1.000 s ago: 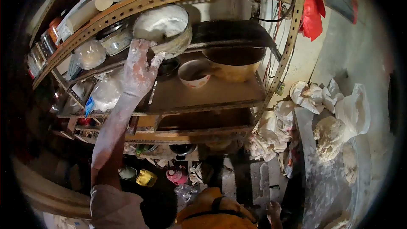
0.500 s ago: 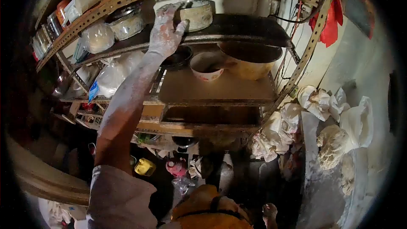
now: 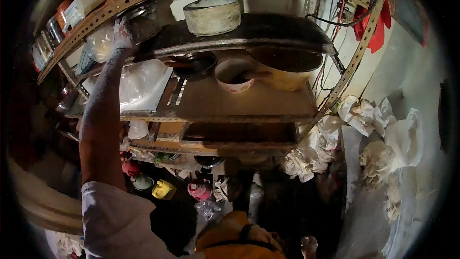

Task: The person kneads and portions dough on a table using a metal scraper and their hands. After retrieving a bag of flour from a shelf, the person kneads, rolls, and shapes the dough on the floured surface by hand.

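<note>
Dull round pot with dark lid (image 3: 145, 25) stands on the black upper shelf (image 3: 268, 31), left of the white-smeared round tin (image 3: 213, 18). Left hand (image 3: 122, 37), powdered white, is at the pot's left side; whether its fingers grasp it, I cannot tell. Right hand (image 3: 309, 245) is low, its finger state also unclear.

Tub (image 3: 212, 19) on upper shelf (image 3: 270, 32), bowl (image 3: 235, 85) on lower shelf (image 3: 230, 105), between pan (image 3: 201, 66) and pot (image 3: 290, 79)
</note>
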`<state>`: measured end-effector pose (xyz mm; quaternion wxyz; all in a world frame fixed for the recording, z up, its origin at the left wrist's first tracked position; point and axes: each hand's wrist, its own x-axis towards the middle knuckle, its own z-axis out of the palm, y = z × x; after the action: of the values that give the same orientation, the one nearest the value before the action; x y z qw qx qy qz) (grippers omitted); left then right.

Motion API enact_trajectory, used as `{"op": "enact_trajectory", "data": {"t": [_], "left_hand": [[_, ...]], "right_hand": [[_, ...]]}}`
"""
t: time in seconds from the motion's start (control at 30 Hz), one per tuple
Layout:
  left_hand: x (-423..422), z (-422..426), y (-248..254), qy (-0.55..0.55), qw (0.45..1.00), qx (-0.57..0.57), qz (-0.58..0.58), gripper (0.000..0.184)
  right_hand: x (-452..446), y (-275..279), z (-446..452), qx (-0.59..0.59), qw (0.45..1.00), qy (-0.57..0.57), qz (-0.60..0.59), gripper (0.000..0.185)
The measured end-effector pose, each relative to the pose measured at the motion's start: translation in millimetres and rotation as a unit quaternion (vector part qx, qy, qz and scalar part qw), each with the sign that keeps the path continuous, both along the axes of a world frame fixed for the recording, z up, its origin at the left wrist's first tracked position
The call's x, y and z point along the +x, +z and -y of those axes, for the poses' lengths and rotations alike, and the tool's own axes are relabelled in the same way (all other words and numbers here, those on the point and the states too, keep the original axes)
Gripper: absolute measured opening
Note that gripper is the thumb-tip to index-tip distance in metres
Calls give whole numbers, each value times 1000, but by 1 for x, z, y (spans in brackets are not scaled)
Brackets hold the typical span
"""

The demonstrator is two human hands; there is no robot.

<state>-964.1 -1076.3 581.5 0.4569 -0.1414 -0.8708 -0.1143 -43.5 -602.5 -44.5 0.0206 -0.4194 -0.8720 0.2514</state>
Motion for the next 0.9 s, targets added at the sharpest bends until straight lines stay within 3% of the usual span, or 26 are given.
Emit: {"op": "enact_trajectory", "data": {"t": [0.03,0.07,0.1,0.2,0.23,0.3,0.37,0.43,0.5,0.57,0.6,0.63,0.7,0.83,0.9], "left_hand": [[-4,0,2,23,999,-21,21,57],[-8,0,5,45,997,-43,39,60],[-12,1,6,71,994,-71,51,62],[-29,7,16,138,977,-154,60,71],[-50,17,24,58,985,-35,159,68],[-49,14,17,-21,962,84,258,66],[11,-23,-5,39,998,43,6,62],[42,-39,-15,-27,991,56,-117,56],[73,-48,-32,-136,975,84,-153,51],[98,-44,-63,-208,969,108,-80,46],[111,-43,-83,-230,965,119,-42,44],[108,-27,-113,-171,981,16,-88,52],[115,-4,-162,-98,982,-89,-135,60],[123,9,-215,-106,983,-116,-100,63],[137,4,-209,-52,979,-173,-89,65]], "right_hand": [[-5,17,5,-183,973,-101,-93,54],[-10,34,9,-329,897,-226,-188,56],[-10,31,9,-344,879,-268,-194,51],[-9,22,10,-310,897,-278,-147,37],[-7,20,12,-307,898,-283,-141,32],[3,8,10,-321,888,-301,-136,23],[19,-12,4,-358,871,-306,-138,14],[51,-62,-19,-393,876,-248,-129,17],[59,-68,-21,-426,878,-184,-116,19],[46,-49,-3,-253,954,-153,-49,21],[36,-37,7,-256,954,-149,-46,21],[26,-27,12,-210,961,-176,-44,24],[13,-20,12,-167,965,-198,-38,28],[33,-77,-20,-247,956,-105,-118,34],[56,-122,-35,-307,929,-58,-197,38]]}}
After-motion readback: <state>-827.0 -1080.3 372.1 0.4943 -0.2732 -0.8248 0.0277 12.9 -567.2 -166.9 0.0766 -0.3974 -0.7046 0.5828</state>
